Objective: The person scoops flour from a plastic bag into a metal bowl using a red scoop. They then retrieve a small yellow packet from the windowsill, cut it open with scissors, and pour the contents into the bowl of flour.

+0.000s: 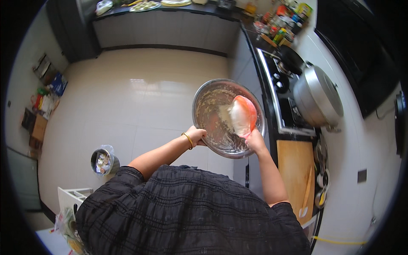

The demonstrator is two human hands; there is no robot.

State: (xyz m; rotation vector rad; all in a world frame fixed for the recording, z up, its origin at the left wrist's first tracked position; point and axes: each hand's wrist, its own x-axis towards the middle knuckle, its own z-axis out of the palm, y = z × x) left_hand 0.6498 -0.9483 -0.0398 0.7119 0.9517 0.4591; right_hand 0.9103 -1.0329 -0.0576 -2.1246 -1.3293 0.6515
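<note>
A large stainless steel bowl [210, 108] is tilted in front of me, its inner wall smeared with pale dough or batter. My left hand [196, 135] grips the bowl's near left rim, a gold bangle on the wrist. In my right hand [256, 142] is the handle end of a red plastic scoop [251, 108], held over the bowl's right side. White powder, likely flour, fills the scoop and looks blurred at its left edge. Below the scoop's lip lies a pale heap [225, 113] inside the bowl.
To the right, a gas stove [280, 83] carries a big lidded aluminium pot [314, 98] and a black pan [290, 59]. Nearer me lies a wooden board [293, 165] with a wooden-handled tool [306, 194]. A lined bin [105, 161] stands on the floor at left.
</note>
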